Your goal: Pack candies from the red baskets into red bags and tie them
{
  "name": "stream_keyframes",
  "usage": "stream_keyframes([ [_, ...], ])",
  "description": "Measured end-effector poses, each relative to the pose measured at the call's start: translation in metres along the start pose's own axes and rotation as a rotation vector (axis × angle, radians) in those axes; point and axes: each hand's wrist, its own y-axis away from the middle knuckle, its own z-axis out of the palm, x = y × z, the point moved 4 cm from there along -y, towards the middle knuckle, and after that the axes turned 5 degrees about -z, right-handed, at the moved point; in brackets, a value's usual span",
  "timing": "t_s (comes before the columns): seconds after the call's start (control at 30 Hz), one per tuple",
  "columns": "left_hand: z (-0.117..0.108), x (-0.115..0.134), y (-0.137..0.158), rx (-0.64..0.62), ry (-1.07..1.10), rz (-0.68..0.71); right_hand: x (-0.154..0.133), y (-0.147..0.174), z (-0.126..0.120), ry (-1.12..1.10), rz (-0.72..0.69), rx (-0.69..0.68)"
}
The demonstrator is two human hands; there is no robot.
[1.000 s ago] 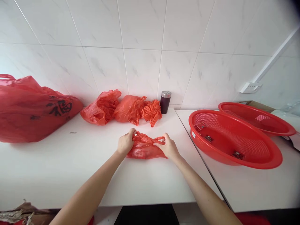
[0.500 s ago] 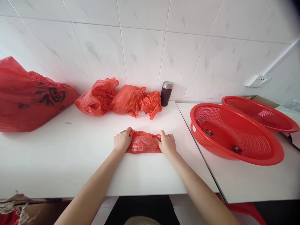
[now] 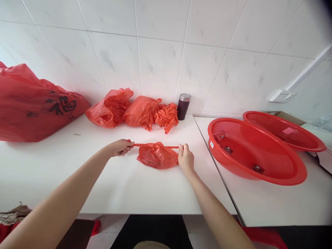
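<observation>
A small red plastic bag [image 3: 158,156] rests on the white table, with something packed inside showing faintly through the film. Its top is gathered, and two handles stretch out sideways from the middle. My left hand [image 3: 121,147] is closed around the end of the left handle, off to the bag's left. At the right edge of the bag, my right hand [image 3: 186,158] pinches the other handle between thumb and fingers. Both handles look taut.
Several crumpled red bags [image 3: 141,112] stand along the tiled wall beside a dark tumbler [image 3: 183,107]. A large red bag [image 3: 38,107] with black lettering is at left. Two red strainer baskets [image 3: 256,152] stand at right, the nearer holding small packets. A socket [image 3: 282,95] is on the wall.
My left hand has moved left, drawing a handle out from the bag. The bag's flat, wide mouth has become gathered at the middle. My right hand has stayed near the right edge.
</observation>
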Motion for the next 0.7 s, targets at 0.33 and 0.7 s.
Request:
stream_keyframes([
  [0.33, 0.040, 0.087, 0.029, 0.022, -0.228, 0.525, -0.008, 0.005, -0.005, -0.211, -0.083, -0.040],
  [0.7, -0.088, -0.038, 0.074, 0.062, -0.313, 0.202, -0.002, 0.003, -0.004, -0.411, 0.040, -0.159],
])
